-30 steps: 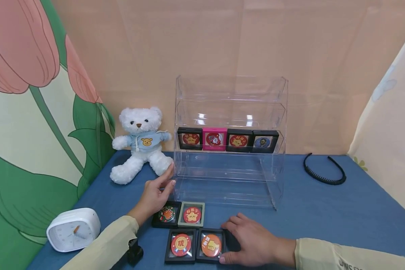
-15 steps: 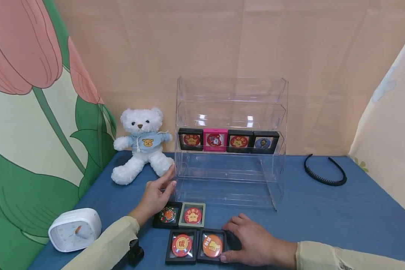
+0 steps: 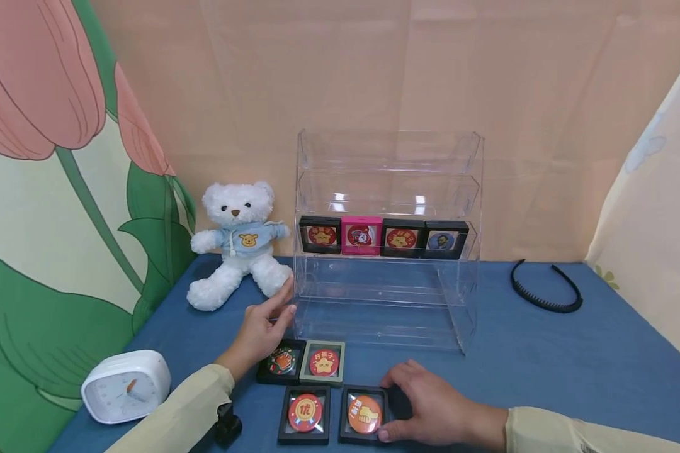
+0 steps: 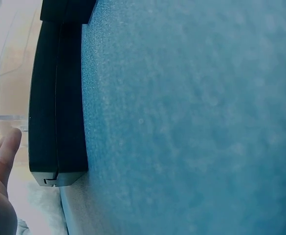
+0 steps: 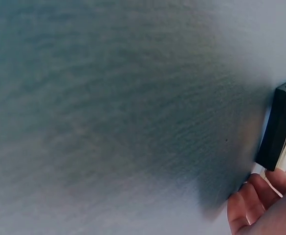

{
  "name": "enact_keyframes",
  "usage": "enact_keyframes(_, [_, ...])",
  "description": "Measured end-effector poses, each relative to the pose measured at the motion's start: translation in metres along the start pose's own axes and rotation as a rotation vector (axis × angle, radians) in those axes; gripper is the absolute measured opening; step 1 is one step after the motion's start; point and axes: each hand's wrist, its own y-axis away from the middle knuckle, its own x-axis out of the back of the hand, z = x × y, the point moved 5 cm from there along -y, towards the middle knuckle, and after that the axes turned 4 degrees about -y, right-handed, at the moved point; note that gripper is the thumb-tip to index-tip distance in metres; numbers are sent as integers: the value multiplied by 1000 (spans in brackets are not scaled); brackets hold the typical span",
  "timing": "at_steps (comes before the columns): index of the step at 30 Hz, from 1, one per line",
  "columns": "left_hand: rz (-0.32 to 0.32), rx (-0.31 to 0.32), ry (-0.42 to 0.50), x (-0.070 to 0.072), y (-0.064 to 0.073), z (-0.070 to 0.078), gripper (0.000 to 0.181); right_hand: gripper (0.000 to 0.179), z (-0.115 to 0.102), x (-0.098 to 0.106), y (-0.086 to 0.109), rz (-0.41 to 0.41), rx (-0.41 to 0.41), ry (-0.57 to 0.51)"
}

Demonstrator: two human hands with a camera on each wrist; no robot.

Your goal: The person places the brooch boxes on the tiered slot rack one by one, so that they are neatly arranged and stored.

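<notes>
My right hand (image 3: 437,406) pinches a black display case with an orange thumbs-up badge (image 3: 364,415), thumb at its near corner and index finger at its far one. In the right wrist view, the case's dark side (image 5: 277,127) stands between thumb and fingers. Just left lies a black case with a red badge (image 3: 305,415). My left hand (image 3: 255,332) holds its fingers straight against the lower left side of the clear tiered rack (image 3: 374,314). Beside that wrist lie a black case with a dark badge (image 3: 281,361) and a pale green case with a red star badge (image 3: 322,362).
On the rack's middle tier stand several cases, among them a pink case (image 3: 361,236). A white teddy bear (image 3: 238,242) sits left of the rack, and a white clock (image 3: 126,386) stands at front left. A black headband (image 3: 546,305) lies at right.
My right hand has slid the orange-badge case a little to the right, opening a gap from the red-badge case beside it. My left hand stays at the rack.
</notes>
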Motion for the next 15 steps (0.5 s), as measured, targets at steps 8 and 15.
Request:
enact_keyframes(8, [6,7,5,0,1,1,55,55,7,1,7,12,-59,-74])
enact_keyframes(15, [8,3,-9,1,1,2,55,48,14,4,18,50,-14,-249])
